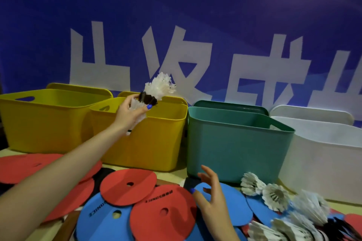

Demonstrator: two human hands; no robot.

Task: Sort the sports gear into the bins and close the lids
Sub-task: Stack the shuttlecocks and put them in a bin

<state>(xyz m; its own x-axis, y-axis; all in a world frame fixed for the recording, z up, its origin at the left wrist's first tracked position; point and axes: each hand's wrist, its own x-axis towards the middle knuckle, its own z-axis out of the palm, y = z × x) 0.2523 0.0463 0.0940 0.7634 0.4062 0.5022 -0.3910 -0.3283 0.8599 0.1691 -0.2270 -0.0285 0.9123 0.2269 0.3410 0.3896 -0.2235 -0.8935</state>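
**A:** What is held in the hands?

**B:** A bunch of white shuttlecocks (154, 92), with a few dark feathers mixed in, is gripped by the left hand (130, 112). The fingers are curled round the bunch, and it is raised over the rim of the second yellow bin (145, 143). Nothing is held by the right hand (210, 193); its fingers are spread and relaxed above a blue disc (231, 213) on the table (172, 175).

**A:** How are the bins arranged?

**B:** Four open bins are lined up along the back of the table, in front of a blue banner (176, 15) with large white characters. From left to right a large yellow bin (39, 123), the second yellow bin, a teal bin (235, 152) and a white bin (323, 162) are seen. Behind each one a lid of matching colour is propped upright.

**A:** And the remaining gear?

**B:** Flat red discs (127, 186) and blue discs with small holes are piled, overlapping, across the front of the table. More loose shuttlecocks (274, 195) are heaped at the right, just in front of the teal and white bins.
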